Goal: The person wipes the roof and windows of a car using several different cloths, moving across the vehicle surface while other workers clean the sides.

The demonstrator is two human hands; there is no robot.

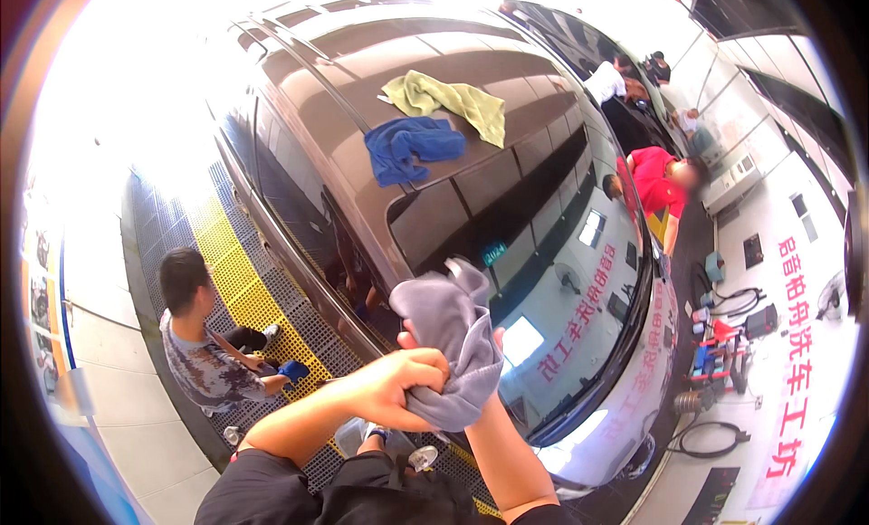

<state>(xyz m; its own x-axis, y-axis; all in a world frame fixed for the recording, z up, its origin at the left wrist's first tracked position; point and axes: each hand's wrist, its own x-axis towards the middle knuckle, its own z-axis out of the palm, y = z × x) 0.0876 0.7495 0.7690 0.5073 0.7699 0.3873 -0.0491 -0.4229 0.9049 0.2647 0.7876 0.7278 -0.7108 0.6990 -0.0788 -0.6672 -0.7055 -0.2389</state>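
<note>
A grey microfibre towel [451, 348] is bunched up in front of me, between both hands. My left hand [400, 389] pinches its lower left side with curled fingers. My right hand [499, 342] is behind and under the towel, mostly hidden; fingertips show at its edges. Beyond it stands a brown car, whose windshield [536, 301] reflects the wall and its red lettering. On the car's roof [339, 138] lie a crumpled blue towel [411, 148] and a yellow-green towel [448, 101], side by side near the windshield's top edge.
A person in a patterned shirt [210, 362] crouches at left on the yellow and grey grate floor [237, 280], holding a blue cloth [293, 372]. Another in red [655, 179] leans by the car's far side. Hoses [713, 440] and tools line the right wall.
</note>
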